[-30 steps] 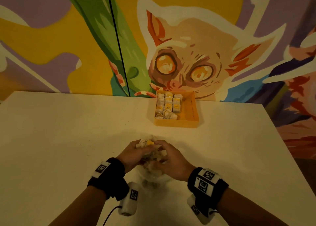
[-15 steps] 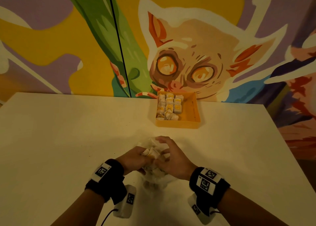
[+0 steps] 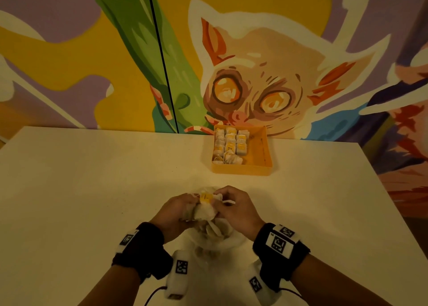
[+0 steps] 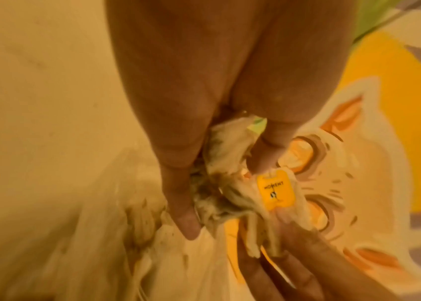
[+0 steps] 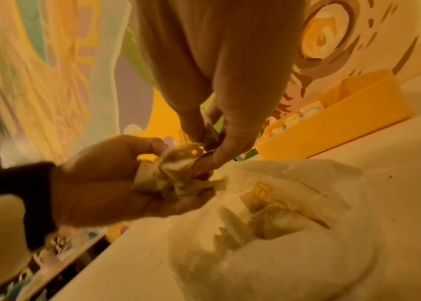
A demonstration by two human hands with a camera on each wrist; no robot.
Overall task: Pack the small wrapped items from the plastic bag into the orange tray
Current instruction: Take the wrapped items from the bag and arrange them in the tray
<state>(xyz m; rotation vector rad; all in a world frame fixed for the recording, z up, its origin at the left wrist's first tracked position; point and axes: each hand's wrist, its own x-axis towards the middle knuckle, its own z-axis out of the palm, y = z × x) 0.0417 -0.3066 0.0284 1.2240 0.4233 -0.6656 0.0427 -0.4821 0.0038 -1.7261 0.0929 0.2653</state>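
Meanwhile, gripping a bunch of small cream wrapped items (image 3: 205,209) with curled left hand (image 3: 174,214), pinching it with right hand (image 3: 238,209), above clear plastic bag (image 5: 294,234) holding more; beyond it, orange plastic tray (image 3: 259,153) filling with rows.

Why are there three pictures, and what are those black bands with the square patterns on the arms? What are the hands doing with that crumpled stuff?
No robot here: a person wears three cameras. One sits on the head and looks down at both hands; one sits on each wrist, on those black bands, and looks along the fingers. That gives three pictures of one moment.

On the white table stands an orange tray near the painted wall, with small wrapped items lined up in its left part. In front of the person lies a clear plastic bag with more inside.

The left hand grips a crumpled bunch of them, one with a yellow tag. The right hand pinches a piece of that bunch.
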